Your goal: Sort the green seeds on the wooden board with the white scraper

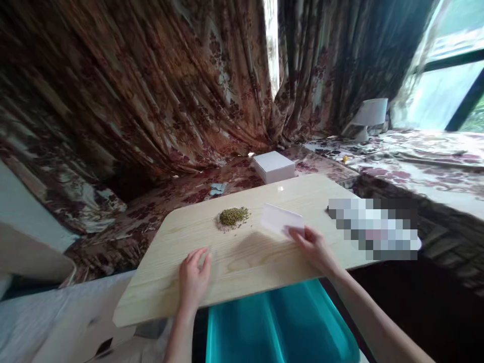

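A pale wooden board (pixel 181 292) lies across in front of me. On it sits a small heap of green beans (pixel 233 216) and, to its right, a small clear plastic bag (pixel 280 219). My right hand (pixel 313 247) rests on the board with its fingertips pinching the near edge of the bag. My left hand (pixel 193 279) lies on the board's near left part, fingers loosely apart, holding nothing, a short way in front of the beans.
A white box (pixel 274 166) stands beyond the board on flowered cloth. A teal plastic seat (pixel 276 327) is under the board's near edge. Heavy flowered curtains (pixel 151 91) hang behind. A white lamp (pixel 368 117) and a window are at the right. A blurred patch covers the board's right end.
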{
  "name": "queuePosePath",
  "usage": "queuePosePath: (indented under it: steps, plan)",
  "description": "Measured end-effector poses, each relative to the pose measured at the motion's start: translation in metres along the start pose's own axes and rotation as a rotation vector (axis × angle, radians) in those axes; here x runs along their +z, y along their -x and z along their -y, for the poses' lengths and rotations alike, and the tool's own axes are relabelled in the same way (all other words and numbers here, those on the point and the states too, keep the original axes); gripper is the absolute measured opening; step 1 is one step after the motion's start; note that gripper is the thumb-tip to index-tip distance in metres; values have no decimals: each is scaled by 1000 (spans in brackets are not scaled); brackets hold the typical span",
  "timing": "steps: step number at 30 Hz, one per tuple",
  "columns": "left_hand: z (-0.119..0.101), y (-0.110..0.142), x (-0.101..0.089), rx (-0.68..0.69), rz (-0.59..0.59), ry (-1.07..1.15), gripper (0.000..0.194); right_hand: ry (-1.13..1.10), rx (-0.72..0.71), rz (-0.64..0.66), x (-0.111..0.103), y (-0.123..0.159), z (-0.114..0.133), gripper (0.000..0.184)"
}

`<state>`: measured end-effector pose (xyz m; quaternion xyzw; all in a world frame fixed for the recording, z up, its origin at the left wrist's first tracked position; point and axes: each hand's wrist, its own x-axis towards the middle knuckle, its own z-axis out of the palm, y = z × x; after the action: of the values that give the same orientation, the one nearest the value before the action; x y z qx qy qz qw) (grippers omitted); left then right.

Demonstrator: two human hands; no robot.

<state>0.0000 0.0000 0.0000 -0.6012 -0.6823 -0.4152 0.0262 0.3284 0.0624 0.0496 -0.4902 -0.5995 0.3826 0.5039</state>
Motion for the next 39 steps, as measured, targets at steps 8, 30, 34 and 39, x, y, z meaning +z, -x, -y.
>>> queuePosePath:
  steps: [8, 30, 34, 39]
  plan:
    - [-1, -1, -1, 6, 6, -10, 34, -47, 18, 17, 2, -3, -3, 31]
    - [-26, 5, -3, 4, 27, -265, 21, -37, -11, -9, 4, -3, -8, 29]
    - [-24, 4, -3, -30, 17, -209, 23, -31, 2, 5, 6, -2, -9, 28]
    - [-24, 3, -5, -28, 18, -193, 22, 29, 21, -25, 7, 0, -4, 28]
